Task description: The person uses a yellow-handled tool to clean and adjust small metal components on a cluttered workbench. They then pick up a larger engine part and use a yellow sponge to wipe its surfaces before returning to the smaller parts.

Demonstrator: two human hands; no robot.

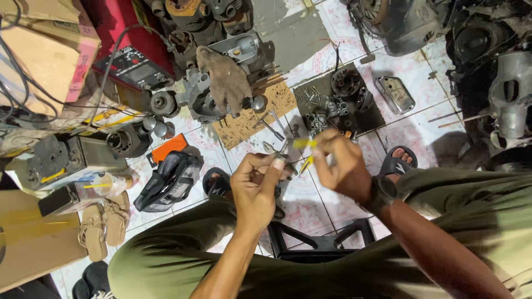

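My left hand (256,185) has its fingers (271,169) pinched on a small metal part (281,158), while my right hand (341,163) grips a yellow-handled tool (303,144) just beside it, its long axis pointing left toward that part above the tiled floor (410,72).

two hands (255,188), two black sandals (396,161), one rag (226,77).

Glossy yellow plastic tool (304,143) in the right hand (342,166); beyond the grip, rough brown cloth rag (226,77), dull grey metal engine (194,97)
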